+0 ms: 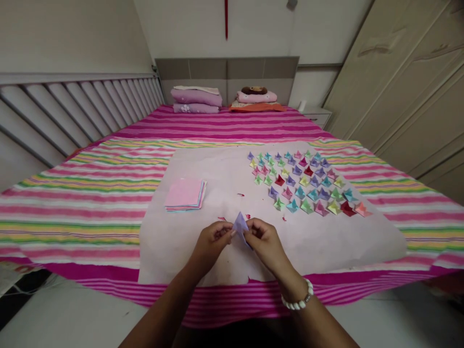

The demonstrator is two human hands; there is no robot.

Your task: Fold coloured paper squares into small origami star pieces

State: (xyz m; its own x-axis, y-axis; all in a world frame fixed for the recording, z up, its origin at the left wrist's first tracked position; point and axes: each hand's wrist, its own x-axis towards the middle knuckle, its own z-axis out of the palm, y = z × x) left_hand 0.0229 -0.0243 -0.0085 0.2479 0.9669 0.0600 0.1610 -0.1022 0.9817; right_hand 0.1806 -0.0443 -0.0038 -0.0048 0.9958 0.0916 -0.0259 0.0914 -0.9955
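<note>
My left hand (213, 237) and my right hand (264, 238) meet above the near edge of a large pale paper sheet (203, 159) spread on the bed. Both pinch a small lilac folded paper piece (240, 223) between their fingertips, the left at its left side, the right at its right side. A white bead bracelet (299, 299) circles my right wrist. A stack of pink square papers (184, 194) lies to the left of my hands. Several small folded paper shapes in many colours (306, 183) stand in rows at the right.
The bed has a pink, green and yellow striped cover (90, 193). Folded pillows and blankets (197, 99) lie at the headboard. A slatted rail (72, 111) runs along the left, a wardrobe (406, 82) along the right. Tiny red paper scraps (241, 195) dot the sheet.
</note>
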